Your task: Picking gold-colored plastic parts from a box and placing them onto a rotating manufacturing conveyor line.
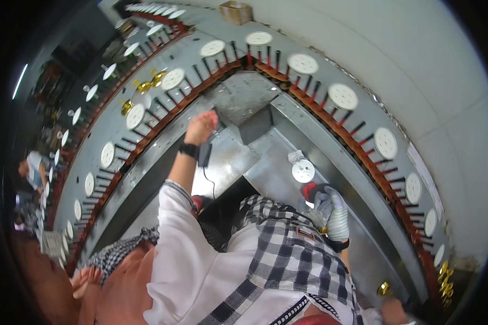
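Observation:
My left hand (203, 126) is raised over the inner corner of the metal bench, bare, with its fingers curled in. Whatever they may hold is too small to make out. A black band with a small black box (204, 155) and a thin cable sits on that wrist. On the right, my right hand (335, 215), in a striped grey-white glove, is closed around a red-and-black object (312, 191) whose kind I cannot tell. Just beyond it a white disc with small holes (303, 170) lies on the metal tray, touching a crumpled clear wrapper (295, 156).
A bent conveyor line carries several white perforated discs (342, 96) on its outer side, above red and black upright pegs. Gold-coloured cups (143, 86) stand on the left belt. Back there sits a cardboard box (235, 12). A person in a peach top (126, 287) is close on my left.

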Demonstrator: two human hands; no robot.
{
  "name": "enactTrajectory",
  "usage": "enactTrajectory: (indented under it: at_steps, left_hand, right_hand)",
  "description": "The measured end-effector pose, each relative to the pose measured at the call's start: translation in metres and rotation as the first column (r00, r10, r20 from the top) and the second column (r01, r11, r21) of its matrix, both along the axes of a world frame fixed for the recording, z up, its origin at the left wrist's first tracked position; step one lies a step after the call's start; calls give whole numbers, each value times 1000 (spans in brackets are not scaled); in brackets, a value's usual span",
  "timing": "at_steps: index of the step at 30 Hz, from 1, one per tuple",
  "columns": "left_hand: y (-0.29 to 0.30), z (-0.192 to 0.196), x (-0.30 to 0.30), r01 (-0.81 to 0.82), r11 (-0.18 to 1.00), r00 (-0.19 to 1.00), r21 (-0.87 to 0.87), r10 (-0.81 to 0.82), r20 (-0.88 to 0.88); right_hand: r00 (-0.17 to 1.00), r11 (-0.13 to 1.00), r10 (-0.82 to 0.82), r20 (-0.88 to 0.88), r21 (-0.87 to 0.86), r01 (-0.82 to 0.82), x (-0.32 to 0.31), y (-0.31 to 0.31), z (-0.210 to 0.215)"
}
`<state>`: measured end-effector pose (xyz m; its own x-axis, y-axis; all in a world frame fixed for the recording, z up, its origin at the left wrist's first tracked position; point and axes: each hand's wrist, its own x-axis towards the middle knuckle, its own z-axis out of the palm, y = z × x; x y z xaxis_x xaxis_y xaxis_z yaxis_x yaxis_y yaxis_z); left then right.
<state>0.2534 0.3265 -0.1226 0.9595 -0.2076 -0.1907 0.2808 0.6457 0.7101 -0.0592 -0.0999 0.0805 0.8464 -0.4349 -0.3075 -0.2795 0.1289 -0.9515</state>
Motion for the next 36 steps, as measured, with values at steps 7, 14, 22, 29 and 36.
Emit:
enactTrajectory:
  at_steps: [7, 14, 22, 29, 36]
  left_hand:
    - [-102, -22, -76, 402, 887, 915, 225, -391, -93]
    - [-179, -5, -90, 592, 724, 760, 353, -648, 54]
    - [-224, 2, -101, 774, 529, 542, 349, -837, 66]
    - [-237, 3, -112, 842, 387, 409, 376, -912, 24]
    - [-218, -17, -106, 782, 553, 579, 288, -816, -3]
  right_hand:
    - [995, 994, 96, 35, -56, -94, 18, 43, 4]
    - [990, 996, -81, 119, 38, 77, 26, 71, 2]
    - [943, 957, -288, 165, 85, 277, 2, 81, 5]
    - [918, 927, -374, 132, 19, 375, -38, 78, 15]
    - [937, 944, -320, 139, -35, 328, -15, 85, 6]
